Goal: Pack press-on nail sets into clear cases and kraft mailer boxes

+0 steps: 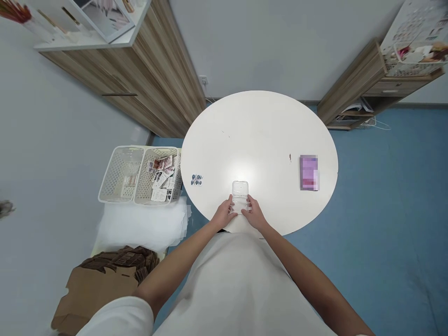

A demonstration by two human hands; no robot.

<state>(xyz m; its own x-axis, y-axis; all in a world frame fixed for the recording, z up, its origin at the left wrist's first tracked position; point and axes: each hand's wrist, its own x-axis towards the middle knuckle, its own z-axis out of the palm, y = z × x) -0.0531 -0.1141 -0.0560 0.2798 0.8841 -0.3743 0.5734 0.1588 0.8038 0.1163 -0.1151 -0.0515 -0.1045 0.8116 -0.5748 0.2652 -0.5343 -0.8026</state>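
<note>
A clear plastic box (240, 204) with its hinged lid (240, 188) folded back lies near the front edge of the round white table (259, 126). My left hand (223, 214) grips its left side, thumb at the near edge and fingers along the wall. On the opposite side my right hand (255, 215) holds it the same way. I see nothing inside the box. To the left sits a small clear sheet with several blue-grey nail-shaped pieces (196, 180). A purple pack (309, 172), partly blurred, lies toward the table's right side.
Left of the table stand two white mesh baskets, one (121, 175) with clear plastic items, the other (157, 179) with printed cards. White sheets (140, 224) and folded brown cardboard boxes (101, 289) lie nearer me. Wooden cabinets (164, 70) flank the back wall.
</note>
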